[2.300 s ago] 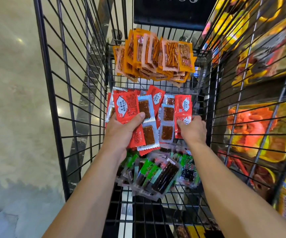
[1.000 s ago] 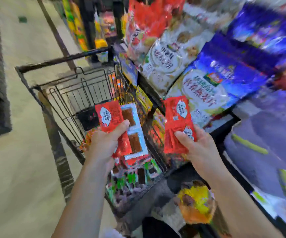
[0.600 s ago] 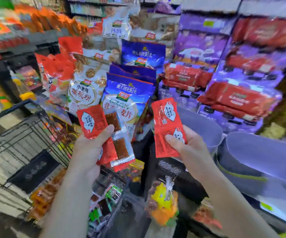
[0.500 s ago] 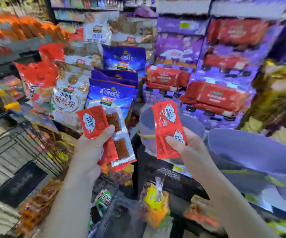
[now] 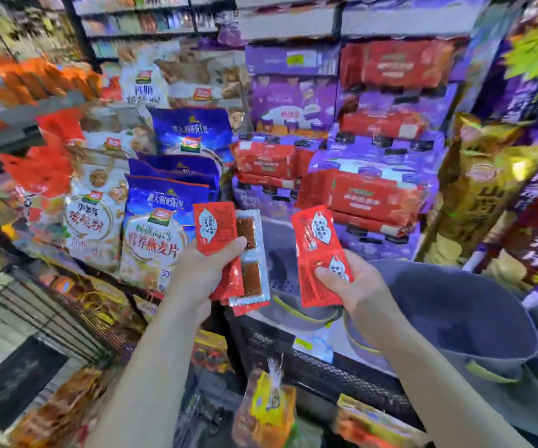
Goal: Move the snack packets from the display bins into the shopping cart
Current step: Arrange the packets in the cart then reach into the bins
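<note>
- Left hand [image 5: 203, 273]: grasping the left bundle [image 5: 219, 231], a fan of red snack packets. My thumb lies across the front and my fingers are behind. A clear-window packet [image 5: 251, 253] sits at the fan's 3 o'clock edge.
- Right hand [image 5: 358, 286]: grasping the right bundle [image 5: 316, 250], also red packets. My thumb pins the lower half. I can't read the count; it looks like at least two.
- Location: both bundles are in the air near frame centre, the left one toward 9 o'clock and the right one toward 3 o'clock, apart from each other. The grey bins [image 5: 455, 318] lie below at 4 to 5 o'clock. The shopping cart [image 5: 34, 315] wire is at 8 o'clock, well apart from both bundles.
- Risk 1: the left fan is held mostly by one thumb on glossy film. My guess is the clear-window packet at the edge would slide out first if I swing toward 8 o'clock.
- Risk 2: if I let go here, the packets fall back into the bins or onto the shelf front, not into the cart. Both hands need to be over the wire basket first.
- Risk 3: the view is heavily blurred, so judging the cart rim is unreliable and I could clip it.
- Orientation: each bundle's long axis runs roughly 12 to 6, with the top ends leaning toward 11. The printed faces point at me, and the oval labels sit toward the upper ends.
</note>
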`<act>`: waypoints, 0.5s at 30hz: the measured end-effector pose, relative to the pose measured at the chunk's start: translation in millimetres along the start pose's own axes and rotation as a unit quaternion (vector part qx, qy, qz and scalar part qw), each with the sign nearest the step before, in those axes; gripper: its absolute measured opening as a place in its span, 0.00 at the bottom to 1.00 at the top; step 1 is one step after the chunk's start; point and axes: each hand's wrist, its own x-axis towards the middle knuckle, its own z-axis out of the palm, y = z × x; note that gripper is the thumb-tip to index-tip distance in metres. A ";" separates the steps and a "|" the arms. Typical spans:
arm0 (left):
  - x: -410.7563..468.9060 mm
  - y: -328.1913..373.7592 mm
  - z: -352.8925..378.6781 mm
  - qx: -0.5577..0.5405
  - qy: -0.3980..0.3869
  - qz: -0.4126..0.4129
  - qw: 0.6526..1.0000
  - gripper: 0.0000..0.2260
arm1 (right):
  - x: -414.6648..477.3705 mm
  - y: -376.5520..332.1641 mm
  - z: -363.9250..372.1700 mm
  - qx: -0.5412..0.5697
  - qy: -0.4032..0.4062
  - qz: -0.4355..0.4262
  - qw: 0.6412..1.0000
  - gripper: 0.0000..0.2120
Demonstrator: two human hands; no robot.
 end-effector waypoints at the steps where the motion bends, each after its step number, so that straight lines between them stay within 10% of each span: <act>1: 5.1 0.0 1.7 0.006 0.003 -0.007 1.000 0.11 | 4.6 3.0 1.5 -0.002 0.001 0.001 1.000 0.11; 15: 154.2 -63.4 12.0 0.094 -0.047 -0.145 0.984 0.14 | 113.8 95.1 43.6 0.043 0.069 0.175 0.981 0.12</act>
